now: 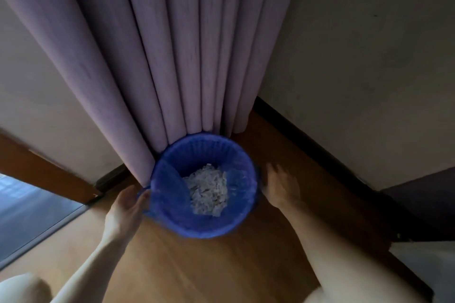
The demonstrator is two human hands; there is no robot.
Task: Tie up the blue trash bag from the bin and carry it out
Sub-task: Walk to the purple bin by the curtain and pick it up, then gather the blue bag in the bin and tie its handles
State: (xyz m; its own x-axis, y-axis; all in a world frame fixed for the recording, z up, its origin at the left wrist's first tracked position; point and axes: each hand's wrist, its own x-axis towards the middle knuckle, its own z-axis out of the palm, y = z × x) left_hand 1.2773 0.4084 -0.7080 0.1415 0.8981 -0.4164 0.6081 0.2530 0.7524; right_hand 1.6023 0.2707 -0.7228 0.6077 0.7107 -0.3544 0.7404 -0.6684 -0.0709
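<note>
Fingers (144,198) of left hand (125,206) are curling onto the blue trash bag (170,202) edge at the bin's (204,229) left rim, pinching it. Right hand (280,188) is hovering just beside the right rim, fingers spread apart, blurred. Bag is lining the bin, pale shredded scraps (208,190) inside. Bin is sitting on wooden floor (221,265), touching the purple curtain (172,56).

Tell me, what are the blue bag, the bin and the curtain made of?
The blue bag looks like thin, see-through plastic: the bin's ribs show through it. The bin seems to be hard blue plastic, with molded upright slats. The curtain looks like thick, matte purple cloth, hanging in soft round folds. The stuff inside may be crumpled paper; it is too blurry to be sure.
</note>
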